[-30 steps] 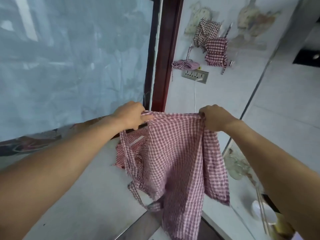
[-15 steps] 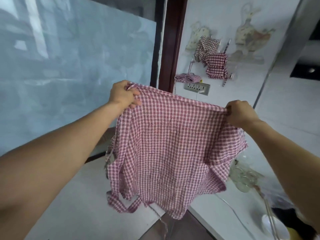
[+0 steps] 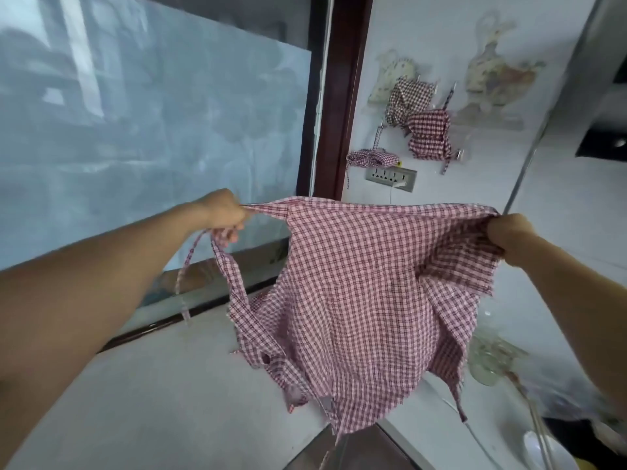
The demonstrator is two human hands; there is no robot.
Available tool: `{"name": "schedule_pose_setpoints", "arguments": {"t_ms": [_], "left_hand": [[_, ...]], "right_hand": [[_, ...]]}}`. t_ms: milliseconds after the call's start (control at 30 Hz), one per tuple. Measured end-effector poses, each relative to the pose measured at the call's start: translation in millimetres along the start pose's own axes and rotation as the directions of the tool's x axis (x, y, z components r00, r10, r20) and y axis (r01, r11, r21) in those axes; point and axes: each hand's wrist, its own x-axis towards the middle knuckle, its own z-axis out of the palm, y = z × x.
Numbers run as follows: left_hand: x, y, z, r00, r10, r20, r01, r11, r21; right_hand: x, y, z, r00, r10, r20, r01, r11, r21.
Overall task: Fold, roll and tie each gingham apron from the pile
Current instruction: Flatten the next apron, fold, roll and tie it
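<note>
**Operator:** Gingham apron [image 3: 366, 300] status: held in the air between both hands, over the white counter [image 3: 152, 395], not lying on it. Left hand [image 3: 225, 212] pinches one top corner together with a strap [image 3: 234, 283]. Right hand [image 3: 509, 237] grips the opposite corner, fingers curled into bunched cloth.

**Checker:** Change against a second ago?

**Operator:** Hands were near each other, with the cloth hanging in a narrow bunch. They have since moved well apart, so the top edge runs nearly taut from hand to hand. The panel hangs open below them; its lower edge stays crumpled and the strap dangles under the left hand.

**Checker:** Meaning for the task?

**Operator:** In my judgement, this is the spreading step before the first fold. No fold, roll or tie exists on this apron yet. Beyond the hands, one tied roll [image 3: 371, 157] sits by the wall socket [image 3: 390, 174], with more gingham cloth [image 3: 420, 120] just past it.

**Checker:** Caution?

**Operator:** Loose straps may tangle when the cloth goes down.
</note>
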Motion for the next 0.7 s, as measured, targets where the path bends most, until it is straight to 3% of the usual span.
{"name": "schedule_pose_setpoints", "arguments": {"t_ms": [100,167,267,333,367,433,533,600,633,700], "left_hand": [[-8,-4,5,0.970,-0.071,0.231,0.139,0.946,-0.293],[-14,3,7,0.950,-0.003,0.311,0.146,0.888,-0.436],[-17,28,12,0.945,0.103,0.310,0.124,0.764,-0.633],[-20,52,18,0.948,0.141,0.286,0.108,0.702,-0.704],[-24,65,22,0.945,0.162,0.284,0.111,0.657,-0.746],[-28,90,32,0.942,0.207,0.263,0.109,0.554,-0.825],[-35,120,44,0.921,0.306,0.241,0.093,0.429,-0.898],[-38,132,50,0.893,0.387,0.231,0.092,0.345,-0.934],[-40,137,52,0.882,0.420,0.214,0.075,0.323,-0.944],[-43,145,52,0.876,0.458,0.152,0.002,0.310,-0.951]], "right_hand": [[4,12,2,0.989,0.149,0.000,-0.139,0.927,0.349],[-26,9,5,0.981,0.191,0.026,-0.186,0.902,0.389],[-58,8,21,0.971,0.195,0.139,-0.217,0.962,0.167],[-83,-1,35,0.961,0.116,0.251,-0.092,0.990,-0.104],[-96,-8,45,0.942,0.057,0.332,-0.012,0.991,-0.134],[-125,-25,66,0.829,-0.051,0.558,0.058,0.998,0.004],[-168,-46,90,0.488,-0.138,0.862,0.110,0.989,0.096],[-190,-50,106,0.309,-0.129,0.942,0.238,0.970,0.054],[-197,-47,114,0.267,-0.124,0.956,0.297,0.954,0.041],[-209,-35,129,0.246,-0.140,0.959,0.339,0.939,0.050]]}}
